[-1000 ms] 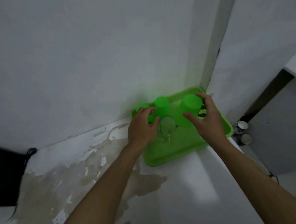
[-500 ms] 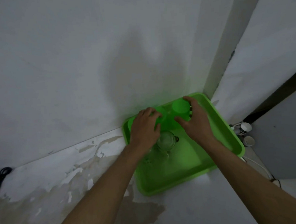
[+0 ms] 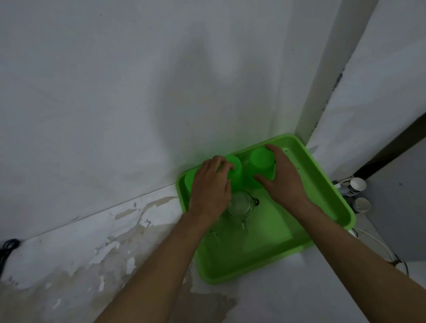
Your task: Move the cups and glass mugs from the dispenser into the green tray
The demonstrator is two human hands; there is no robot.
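- The green tray (image 3: 317, 205) sits on the white desk (image 3: 278, 302), pushed into the corner of the wall.
- The right hand (image 3: 281, 179) is wrapped around a green cup (image 3: 261, 158) at the back of the tray. The cup is upside down.
- The left hand (image 3: 210, 189) has its fingers curled on a second green cup (image 3: 235, 168), also at the back of the tray.
- A third green cup (image 3: 189, 179) peeks out at the back left corner, just beside the left hand.
- A glass mug (image 3: 239, 204) stands in the tray between the two hands, close to the left one.
- I think the cups are being set down now. To do it well, press each cup flat on the tray floor before letting go, so it does not tip.
- Keep the cups near the back, side by side. That leaves the front of the tray free for more.
- Lift the hands straight up and slowly. The glass mug is very close and could get bumped.
- The dispenser is not in the picture, so I cannot tell how many cups are left.
- There may be another glass under the left wrist, but it is see-through and hard to make out.
- The left hand hides most of its cup, so I cannot tell if that cup is flat on the tray.
- The room is dim, and two small paper cups (image 3: 358, 185) sit down past the desk edge.
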